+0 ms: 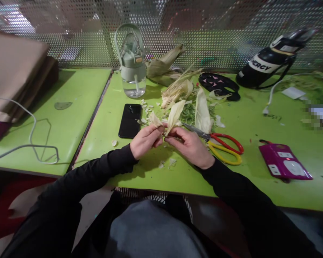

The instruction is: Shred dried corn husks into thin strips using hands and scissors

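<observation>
Matt, papery husk showed between left hand and right hand, glossy phone lay beside the left, smooth plastic-handled metal scissors beside the right, perforated metal-looking mesh beyond both.

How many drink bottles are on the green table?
2: a pale green bottle with a clear base behind the phone, and a black bottle at the back right. No others show.

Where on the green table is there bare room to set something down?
Mostly bare: between the phone and the table seam; also between the scissors and the purple socket box, save for specks. Crowded: just beyond the left hand and right hand, where husks, green shreds and the scissor blades bunch together.
</observation>
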A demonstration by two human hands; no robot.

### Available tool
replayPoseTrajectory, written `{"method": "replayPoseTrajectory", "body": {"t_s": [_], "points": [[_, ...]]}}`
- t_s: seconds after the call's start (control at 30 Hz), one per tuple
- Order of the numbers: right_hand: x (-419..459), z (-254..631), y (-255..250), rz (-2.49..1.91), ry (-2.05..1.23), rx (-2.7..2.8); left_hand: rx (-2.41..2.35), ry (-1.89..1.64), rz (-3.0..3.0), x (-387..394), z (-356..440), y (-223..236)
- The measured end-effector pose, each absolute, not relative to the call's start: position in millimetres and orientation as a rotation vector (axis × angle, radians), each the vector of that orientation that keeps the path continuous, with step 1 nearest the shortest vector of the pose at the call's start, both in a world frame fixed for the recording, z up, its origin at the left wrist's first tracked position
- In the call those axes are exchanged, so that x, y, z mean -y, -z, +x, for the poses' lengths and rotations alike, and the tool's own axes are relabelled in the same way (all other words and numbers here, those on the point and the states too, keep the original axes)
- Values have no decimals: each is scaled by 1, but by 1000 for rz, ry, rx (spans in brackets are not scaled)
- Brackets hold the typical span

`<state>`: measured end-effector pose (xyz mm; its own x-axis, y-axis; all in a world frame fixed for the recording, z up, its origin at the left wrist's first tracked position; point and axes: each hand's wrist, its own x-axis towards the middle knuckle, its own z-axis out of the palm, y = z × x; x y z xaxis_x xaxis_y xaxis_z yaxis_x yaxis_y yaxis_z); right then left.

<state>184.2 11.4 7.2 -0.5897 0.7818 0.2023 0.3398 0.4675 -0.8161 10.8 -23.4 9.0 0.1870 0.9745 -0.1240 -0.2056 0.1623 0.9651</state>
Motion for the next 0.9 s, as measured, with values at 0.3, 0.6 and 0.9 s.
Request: {"method": "replayPoseTrajectory", "body": {"t_s": [0.3,0.6,0.9], "points": [[-8,179,4,-885,-1290,1839,-1077,-1193,1248,23,12,-6],[1,174,6,-1058,-1259,1693,-1273,-1058,1694,30,12,0],[10,173,4,-1110,-1072,1680,-1129,-1087,1276,37,15,-3]]}}
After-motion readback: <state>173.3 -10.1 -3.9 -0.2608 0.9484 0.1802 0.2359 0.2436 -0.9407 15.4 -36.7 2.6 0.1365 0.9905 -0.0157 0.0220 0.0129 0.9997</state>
